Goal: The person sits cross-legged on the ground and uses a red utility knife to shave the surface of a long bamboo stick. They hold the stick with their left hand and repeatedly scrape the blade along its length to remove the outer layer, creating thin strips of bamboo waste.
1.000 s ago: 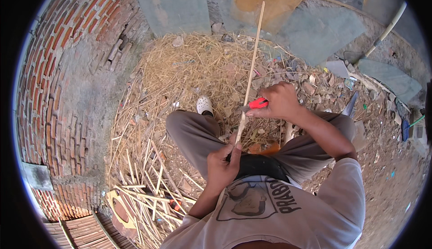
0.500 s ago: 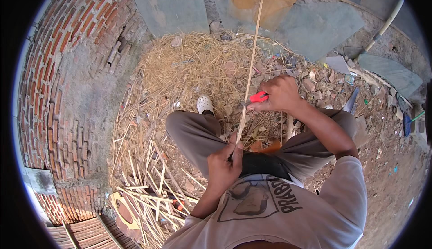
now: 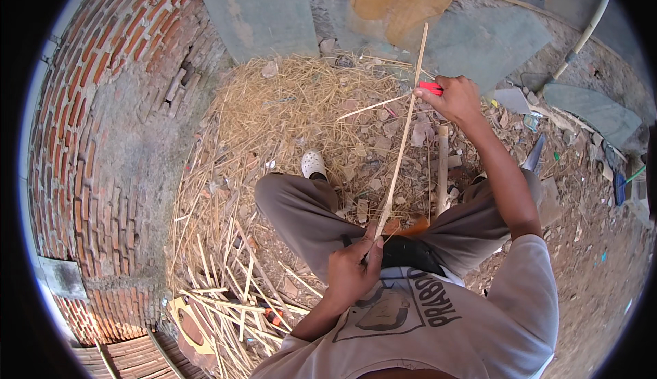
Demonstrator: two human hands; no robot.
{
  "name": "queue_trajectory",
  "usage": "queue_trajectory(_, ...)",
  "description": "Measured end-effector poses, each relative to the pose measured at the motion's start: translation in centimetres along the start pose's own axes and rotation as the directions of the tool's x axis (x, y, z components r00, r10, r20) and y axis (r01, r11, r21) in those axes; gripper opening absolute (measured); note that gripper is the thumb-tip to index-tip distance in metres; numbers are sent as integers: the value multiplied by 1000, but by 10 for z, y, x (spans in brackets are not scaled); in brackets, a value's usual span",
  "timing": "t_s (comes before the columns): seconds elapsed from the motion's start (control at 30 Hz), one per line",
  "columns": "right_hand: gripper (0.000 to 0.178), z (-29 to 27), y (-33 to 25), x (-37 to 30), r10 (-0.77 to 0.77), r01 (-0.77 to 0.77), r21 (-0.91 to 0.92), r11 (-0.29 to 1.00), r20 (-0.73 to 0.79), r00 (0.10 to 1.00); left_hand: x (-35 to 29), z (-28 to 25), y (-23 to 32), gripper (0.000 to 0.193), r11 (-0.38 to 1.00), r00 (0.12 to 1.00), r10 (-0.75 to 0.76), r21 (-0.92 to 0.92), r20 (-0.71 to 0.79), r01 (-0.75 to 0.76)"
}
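Low in front of my body, my left hand is closed around the near end of a long thin strip of wood or bamboo. The strip slants up and away to the right. Farther along it, my right hand grips a red-handled knife, held against the strip. Its blade is hard to make out. A thin peeled sliver sticks out to the left from where the knife meets the strip. Beneath my left hand, a black pad or cloth lies over my lap.
Cut strips lie heaped at my lower left. Straw-like shavings and rubble cover the ground ahead. A round wooden stick stands between my legs. A brick wall rises on the left; grey sheets lean at the far side.
My right hand with the knife has moved away from me and rightward along the strip, raising a sliver. The strip tilts farther right, and my left hand has shifted slightly right.
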State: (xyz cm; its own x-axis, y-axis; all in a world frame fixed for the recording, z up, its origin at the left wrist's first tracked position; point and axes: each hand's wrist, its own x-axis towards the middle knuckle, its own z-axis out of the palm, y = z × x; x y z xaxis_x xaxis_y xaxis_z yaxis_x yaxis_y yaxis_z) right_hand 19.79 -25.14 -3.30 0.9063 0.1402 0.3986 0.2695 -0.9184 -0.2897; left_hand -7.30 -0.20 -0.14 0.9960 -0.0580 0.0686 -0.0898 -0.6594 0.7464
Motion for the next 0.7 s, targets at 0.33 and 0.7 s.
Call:
queue_trajectory(0.33,80,-12,66,38,282,-282,-3,959,-16,959,-36,-18,2,35,989,974,-86,-100,208,108)
queue_trajectory(0.7,86,-13,27,15,359,-401,193,895,221,907,-34,-21,-25,36,675,911,-338,-615,236,409)
